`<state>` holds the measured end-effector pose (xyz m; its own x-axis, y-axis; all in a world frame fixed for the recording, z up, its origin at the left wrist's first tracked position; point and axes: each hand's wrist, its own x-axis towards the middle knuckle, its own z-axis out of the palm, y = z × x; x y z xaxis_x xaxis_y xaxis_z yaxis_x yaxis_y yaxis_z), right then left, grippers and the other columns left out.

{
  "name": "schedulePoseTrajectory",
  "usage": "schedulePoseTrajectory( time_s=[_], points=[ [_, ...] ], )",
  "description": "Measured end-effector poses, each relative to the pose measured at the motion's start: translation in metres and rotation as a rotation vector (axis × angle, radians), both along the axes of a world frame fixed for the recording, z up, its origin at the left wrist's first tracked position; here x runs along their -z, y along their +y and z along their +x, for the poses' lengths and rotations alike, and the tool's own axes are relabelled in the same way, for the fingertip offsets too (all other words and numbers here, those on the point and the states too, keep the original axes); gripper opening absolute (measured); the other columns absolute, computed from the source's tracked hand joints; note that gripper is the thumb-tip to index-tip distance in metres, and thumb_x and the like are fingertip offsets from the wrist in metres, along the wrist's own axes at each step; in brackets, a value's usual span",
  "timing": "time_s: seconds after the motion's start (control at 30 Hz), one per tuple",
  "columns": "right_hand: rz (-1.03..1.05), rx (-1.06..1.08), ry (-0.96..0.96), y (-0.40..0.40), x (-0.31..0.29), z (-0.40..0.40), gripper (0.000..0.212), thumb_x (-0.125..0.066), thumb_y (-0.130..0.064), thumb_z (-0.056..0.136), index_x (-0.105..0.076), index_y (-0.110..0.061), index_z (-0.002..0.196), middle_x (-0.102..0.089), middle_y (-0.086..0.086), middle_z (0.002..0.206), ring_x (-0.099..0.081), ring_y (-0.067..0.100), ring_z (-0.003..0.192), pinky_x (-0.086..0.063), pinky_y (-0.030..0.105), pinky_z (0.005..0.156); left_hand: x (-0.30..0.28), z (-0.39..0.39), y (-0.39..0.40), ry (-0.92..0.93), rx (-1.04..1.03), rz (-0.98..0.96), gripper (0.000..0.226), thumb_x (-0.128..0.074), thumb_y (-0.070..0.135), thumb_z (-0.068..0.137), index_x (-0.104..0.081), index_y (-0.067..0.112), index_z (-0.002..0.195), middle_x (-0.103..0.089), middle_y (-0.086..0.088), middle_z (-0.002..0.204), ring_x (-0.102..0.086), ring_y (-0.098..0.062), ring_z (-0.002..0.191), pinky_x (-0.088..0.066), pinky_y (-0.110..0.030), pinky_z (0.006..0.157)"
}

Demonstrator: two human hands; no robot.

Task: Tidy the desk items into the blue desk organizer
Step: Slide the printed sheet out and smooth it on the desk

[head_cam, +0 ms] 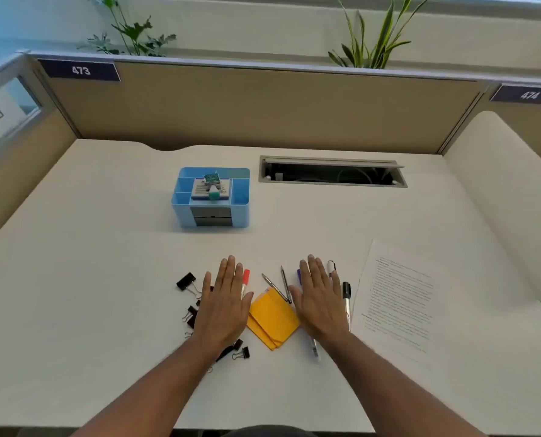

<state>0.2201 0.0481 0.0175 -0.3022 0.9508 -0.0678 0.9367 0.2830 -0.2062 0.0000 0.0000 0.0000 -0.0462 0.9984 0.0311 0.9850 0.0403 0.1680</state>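
Blue desk organizer [210, 212] sits mid-desk, well beyond the loose items. Its centre compartment already holds a flat grey-and-blue box, a small green-patterned box on top of that, and a small teal-and-white thing I can't identify. Side slots look empty, though their floors aren't fully visible. Two grey drawers on the front face are closed.

Both hands are flat, palms down, fingers extended and close together, gripping nothing. Left hand [223, 302] lies over part of the binder clip scatter and the red marker [245, 280]. Right hand [321, 301] covers part of the marker group. Can't tell whether the palms press on the items or hover just above them.

Still on the desk [105, 279]:
- black binder clips [187, 281], several, scattered left of and below the left hand
- red marker, mostly under the left hand's fingers
- yellow sticky notes [272, 320], a fanned stack between the hands
- two slim pens [280, 285] lying just above the stack, tips overlapping its top corner
- black marker [346, 298] beside the right hand, plus a purple-capped one and another marker mostly hidden under it
- printed sheet [398, 304] far right; too wide for any slot, likely stays

Judgement: early stage. A few things are in, the bulk of the loose stationery isn't. Nothing is picked up yet.
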Motion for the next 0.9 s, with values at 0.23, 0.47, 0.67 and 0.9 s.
schedulePoseTrajectory(
  time_s=[0.23,0.47,0.67,0.9],
  points=[
    [0.033,0.167,0.073,-0.035,0.023,0.037,0.072,-0.004,-0.058,0.099,-0.009,-0.021,0.16,-0.001,0.0,0.168,0.005,0.015,0.154,-0.003,0.043,0.125,0.009,0.012,-0.028,-0.018,0.049,-0.004,0.066,-0.02,0.05,0.102,0.005,0.024,0.157,0.006,-0.003,0.165,0.008,-0.018,0.152,-0.009,-0.05,0.122],
    [0.017,0.294,0.059,-0.04,0.043,0.053,0.075,-0.014,-0.065,0.099,-0.002,-0.024,0.16,0.002,0.003,0.168,0.009,0.019,0.154,-0.003,0.045,0.125,0.023,0.037,-0.048,0.115,0.338,-0.044,0.066,-0.026,0.051,0.103,-0.008,0.018,0.158,0.004,-0.007,0.166,0.005,-0.023,0.152,-0.01,-0.055,0.117],
    [0.016,0.222,0.072,-0.033,0.042,0.03,0.073,-0.018,-0.065,0.1,0.003,-0.027,0.159,0.002,0.003,0.168,0.006,0.02,0.154,-0.005,0.043,0.124,0.031,0.027,-0.048,0.149,0.317,-0.091,0.065,-0.026,0.053,0.103,-0.013,0.019,0.157,-0.004,-0.009,0.165,-0.002,-0.025,0.152,-0.014,-0.055,0.116],
    [0.029,0.117,-0.037,-0.014,0.041,-0.002,0.073,-0.007,-0.063,0.1,-0.003,-0.021,0.16,-0.001,0.006,0.168,0.004,0.023,0.154,0.001,0.048,0.124,0.033,0.003,-0.045,0.165,0.251,-0.113,0.065,-0.023,0.053,0.103,-0.012,0.019,0.157,-0.003,-0.009,0.165,0.0,-0.025,0.152,-0.014,-0.055,0.116]
  ],
)
